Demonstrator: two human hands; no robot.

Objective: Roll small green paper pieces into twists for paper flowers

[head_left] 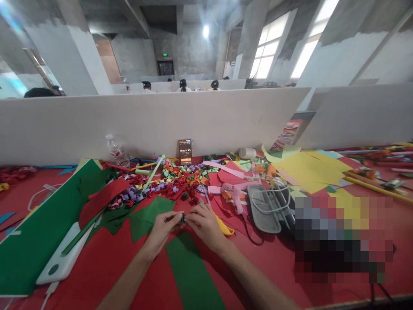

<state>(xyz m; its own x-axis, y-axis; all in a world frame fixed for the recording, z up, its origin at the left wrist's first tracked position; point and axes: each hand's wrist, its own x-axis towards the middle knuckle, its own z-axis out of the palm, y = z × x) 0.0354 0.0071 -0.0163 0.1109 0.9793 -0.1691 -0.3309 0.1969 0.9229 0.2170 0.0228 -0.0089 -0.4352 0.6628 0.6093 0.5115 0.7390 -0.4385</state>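
My left hand point(163, 228) and my right hand point(204, 224) meet over the red table, fingers pinched together on a small dark green rolled paper piece point(183, 218) held between them. A green paper strip point(190, 271) lies just below my hands on red paper. A pile of small rolled paper flowers point(161, 183) in red, purple, orange and green lies beyond them. A yellow scrap point(224, 227) shows under my right hand.
A phone point(185, 151) leans on the white partition point(161, 120), showing a timer. A pink glue gun point(235, 193), a grey pouch point(266, 206), yellow sheets point(309, 170), a water bottle point(114, 150) and a white power bank point(64, 256) lie around. Other people sit beyond the partition.
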